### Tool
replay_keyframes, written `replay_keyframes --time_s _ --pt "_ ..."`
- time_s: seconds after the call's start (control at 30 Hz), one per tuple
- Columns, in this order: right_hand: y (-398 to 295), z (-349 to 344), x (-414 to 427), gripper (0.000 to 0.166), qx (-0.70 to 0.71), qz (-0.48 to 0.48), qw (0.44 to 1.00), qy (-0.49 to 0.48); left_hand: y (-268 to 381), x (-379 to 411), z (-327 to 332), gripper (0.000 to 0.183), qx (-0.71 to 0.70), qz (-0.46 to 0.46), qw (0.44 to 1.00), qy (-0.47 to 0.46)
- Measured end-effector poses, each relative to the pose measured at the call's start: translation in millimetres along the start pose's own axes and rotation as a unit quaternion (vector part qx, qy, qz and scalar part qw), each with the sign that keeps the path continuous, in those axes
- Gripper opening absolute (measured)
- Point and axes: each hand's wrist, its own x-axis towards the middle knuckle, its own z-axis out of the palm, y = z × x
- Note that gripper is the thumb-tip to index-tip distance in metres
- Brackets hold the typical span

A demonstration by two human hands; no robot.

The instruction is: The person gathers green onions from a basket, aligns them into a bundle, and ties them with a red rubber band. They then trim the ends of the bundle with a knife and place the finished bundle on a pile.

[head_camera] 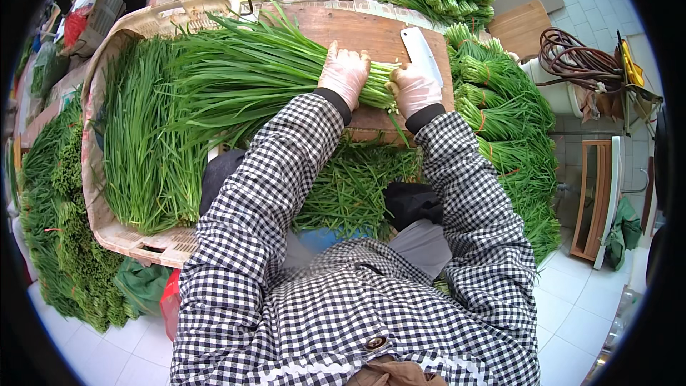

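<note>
A thick bunch of garlic chives point(252, 67) lies across the wooden board point(316, 19), leaves to the left and pale stem ends to the right. Gloved in thin clear plastic, my left hand point(345, 72) is closed around the stems. My right hand point(415, 88), gloved the same way, has its fingers curled at the cut ends; its fingertips touch them, but whether it grips any is hidden. Just beyond that hand a cleaver point(420, 53) with a white handle rests on the board. Small stem bits lie beside it.
A plastic basket point(144, 244) of loose chives point(144, 134) stands at the left. Tied bundles point(487, 96) are stacked along the board's right side. Chive trimmings point(353, 187) fill a container below the board. A coiled hose point(579, 59) and a wooden-slatted stool point(592, 198) are farther right.
</note>
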Motion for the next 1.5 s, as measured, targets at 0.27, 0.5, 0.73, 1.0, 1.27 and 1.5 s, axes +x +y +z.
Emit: replay_keyframes --time_s 0.27,0.5,0.73,1.0,1.27,1.5 --pt "-6 -13 20 0.006 -0.229 -0.235 0.944 -0.010 -1 -1 1 0.100 -0.001 0.003 1.000 0.007" --pt "6 -6 17 0.010 -0.171 -0.256 0.951 0.000 -2 -5 0 0.099 -0.004 0.016 0.999 0.046" --pt "27 -14 4 0.010 -0.100 -0.188 0.976 -0.041 -2 -5 -4 0.098 0.001 0.021 0.999 0.024" --pt "87 8 -39 0.031 0.205 0.154 0.966 -0.035 -1 -4 4 0.092 -0.019 0.027 0.998 0.048" --pt "65 34 -6 0.022 0.411 0.264 0.873 -0.010 1 -5 4 0.093 -0.008 0.022 0.998 0.058" --pt "42 -17 -13 0.013 0.393 0.081 0.916 0.012 1 -5 10 0.094 0.012 0.016 0.997 0.075"
